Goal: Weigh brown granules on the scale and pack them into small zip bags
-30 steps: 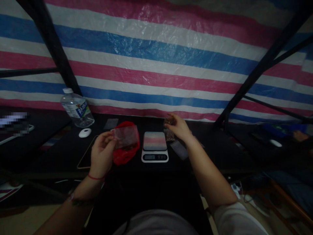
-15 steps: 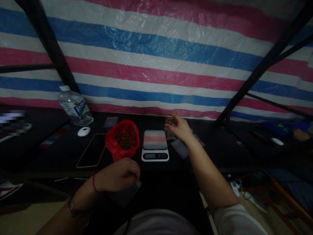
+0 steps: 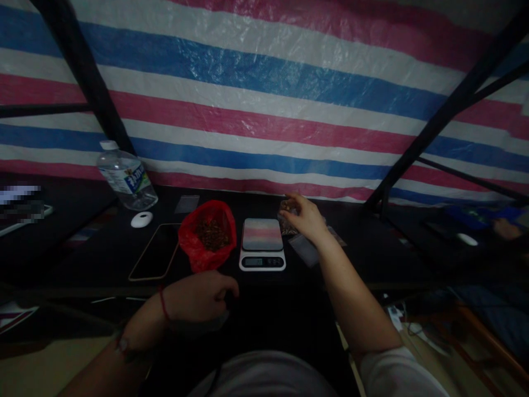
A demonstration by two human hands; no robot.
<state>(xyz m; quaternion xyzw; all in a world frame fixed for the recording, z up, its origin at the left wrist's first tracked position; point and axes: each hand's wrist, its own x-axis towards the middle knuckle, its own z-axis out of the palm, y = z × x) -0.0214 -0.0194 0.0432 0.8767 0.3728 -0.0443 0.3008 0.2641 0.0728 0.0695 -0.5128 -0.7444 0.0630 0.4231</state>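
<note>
My left hand (image 3: 202,295) is closed in front of the table edge, its fingers on a small clear plastic bag (image 3: 219,321) that hangs mostly hidden in shadow beneath it. Beyond that hand sits an open red plastic bag (image 3: 190,240) holding many small brass-coloured pieces (image 3: 211,234), which look like screws. My right hand (image 3: 305,216) reaches past the scale, thumb and forefinger curved around a filled clear plastic bag (image 3: 289,225) of similar pieces. Between the two hands stands a white digital scale (image 3: 262,237) with a bare plate; its reading is too dim to make out.
Flat clear bags (image 3: 305,251) lie right of the scale, another (image 3: 187,204) behind the red bag. Left are a phone (image 3: 156,252), a white mouse (image 3: 141,219) and a large plastic bottle (image 3: 128,179). Dark frame bars (image 3: 88,82) flank a striped sheet. A person's hand (image 3: 507,227) shows far right.
My left hand has turned slightly, and the bag under it now shows less. My right hand stays at the filled bag. The view has shifted very slightly.
</note>
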